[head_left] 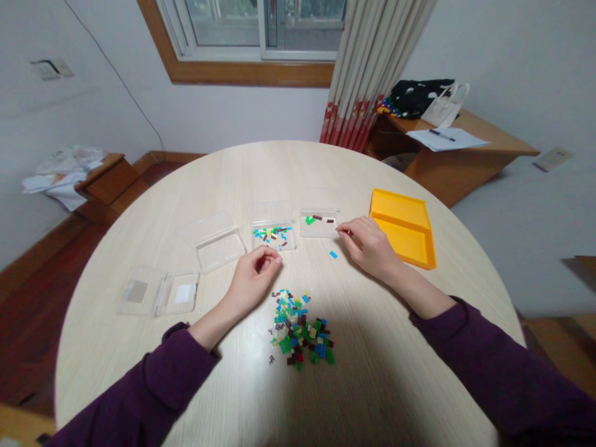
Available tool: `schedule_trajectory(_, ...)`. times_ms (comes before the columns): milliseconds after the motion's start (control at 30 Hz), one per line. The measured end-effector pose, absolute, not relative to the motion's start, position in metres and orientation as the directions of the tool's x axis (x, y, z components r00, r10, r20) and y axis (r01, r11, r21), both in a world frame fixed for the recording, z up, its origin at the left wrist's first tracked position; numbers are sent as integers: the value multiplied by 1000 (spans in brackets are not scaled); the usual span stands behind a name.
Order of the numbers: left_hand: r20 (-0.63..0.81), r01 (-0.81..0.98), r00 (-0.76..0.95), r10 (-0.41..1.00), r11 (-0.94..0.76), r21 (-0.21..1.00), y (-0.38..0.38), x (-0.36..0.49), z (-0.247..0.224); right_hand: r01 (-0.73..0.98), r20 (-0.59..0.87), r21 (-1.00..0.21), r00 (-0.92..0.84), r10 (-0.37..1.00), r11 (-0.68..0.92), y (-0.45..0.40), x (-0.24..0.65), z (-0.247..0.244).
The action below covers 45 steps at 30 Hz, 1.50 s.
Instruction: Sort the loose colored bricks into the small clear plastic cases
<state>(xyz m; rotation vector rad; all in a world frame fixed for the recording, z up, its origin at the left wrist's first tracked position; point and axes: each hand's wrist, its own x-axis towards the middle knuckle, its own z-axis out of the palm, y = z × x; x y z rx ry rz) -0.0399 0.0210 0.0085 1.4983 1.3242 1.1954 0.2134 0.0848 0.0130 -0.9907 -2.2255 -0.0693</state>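
My left hand point(257, 273) is closed, thumb against fingers, just in front of a clear box point(274, 248) with several small coloured bricks in it; what it pinches is too small to name. My right hand point(367, 245) has its fingertips pinched together at the right edge of another clear box point(318, 232), which holds green and brown bricks. Anything between those fingertips cannot be made out. A single blue brick point(333, 254) lies on the table left of my right hand. Nearer me is a loose pile of mixed bricks point(302, 329).
On the round table point(223, 397), an open clear box point(220, 249) and another with white labels point(179, 293) lie to the left. An open yellow case point(404, 243) sits beyond my right hand. Behind stand a curtain point(358, 68) and a wooden desk point(503, 133).
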Motion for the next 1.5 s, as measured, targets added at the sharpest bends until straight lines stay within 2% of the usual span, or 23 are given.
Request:
schedule_trajectory(133, 152, 255, 2, 988, -147, 956, 22, -40, 8, 656, 508, -279, -519, 688, 701, 64, 214, 10)
schedule_trajectory(300, 152, 254, 1, 988, -148, 956, 22, -40, 8, 579, 425, -292, -634, 645, 761, 60, 208, 3)
schedule_trajectory(400, 153, 249, 6, 988, -150, 957, 22, -40, 7, 564, 490, -265, -620, 613, 782, 69, 202, 9)
schedule_trajectory(533, 149, 244, 6, 989, -146, 959, 21, -39, 7, 619, 633, -254, -474, 612, 743, 100, 199, 18)
schedule_trajectory(700, 149, 239, 5, 989, -146, 960, 21, -39, 8, 631, 664, -304, -397, 634, 713, 118, 196, 14)
schedule_trajectory(833, 154, 236, 1, 988, -150, 960, 21, -40, 9, 422, 583, -411, -560, 589, 808, 77, 183, 19)
schedule_trajectory(933, 157, 247, 1, 988, -153, 957, 21, -40, 10, 196, 400, -491, -815, 419, 849, 43, 175, 24)
schedule_trajectory(1000, 164, 253, 3, 986, -159, 954, 21, -40, 10, 171, 285, -509, -891, 353, 843, 32, 173, 25)
schedule_trajectory(1067, 171, 254, 4, 985, -167, 953, 21, -40, 10, 193, 226, -517, -909, 350, 834, 30, 173, 25)
schedule_trajectory(1333, 176, 243, 1, 984, -171, 955, 21, -40, 10, 205, 248, -526, -891, 380, 825, 34, 172, 26)
schedule_trajectory(1500, 180, 244, 1, 984, -175, 954, 21, -40, 9, 173, 333, -543, -854, 400, 822, 34, 170, 22)
